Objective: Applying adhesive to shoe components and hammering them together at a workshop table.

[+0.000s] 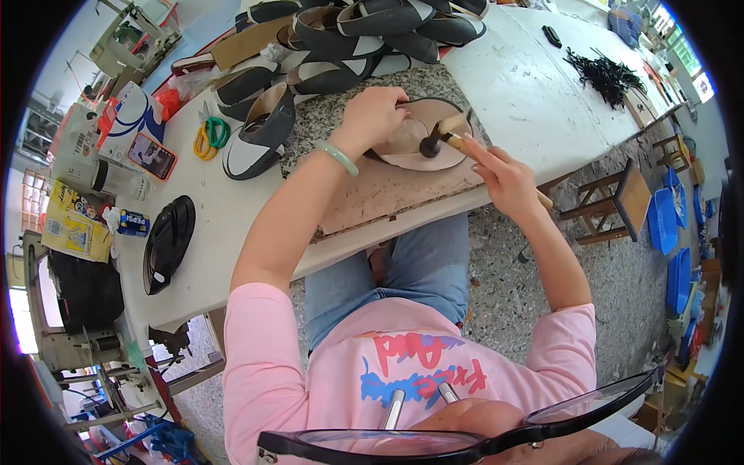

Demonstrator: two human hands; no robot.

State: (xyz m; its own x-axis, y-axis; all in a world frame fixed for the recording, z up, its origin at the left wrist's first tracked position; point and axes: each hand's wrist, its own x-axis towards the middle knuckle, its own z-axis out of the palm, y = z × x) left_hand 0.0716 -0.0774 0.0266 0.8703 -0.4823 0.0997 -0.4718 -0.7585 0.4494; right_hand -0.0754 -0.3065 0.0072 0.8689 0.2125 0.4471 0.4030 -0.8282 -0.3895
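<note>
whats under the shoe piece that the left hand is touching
A speckled slab shows beyond the shoe piece, and a pinkish-brown surface on its near side. What lies directly beneath is covered, so I cannot tell.

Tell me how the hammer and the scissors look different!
The hammer is in the right hand; the scissors lie on the white table. The hammer has one long, tan handle; the scissors have two handle loops, one yellow, one green. Both are tools.
</note>
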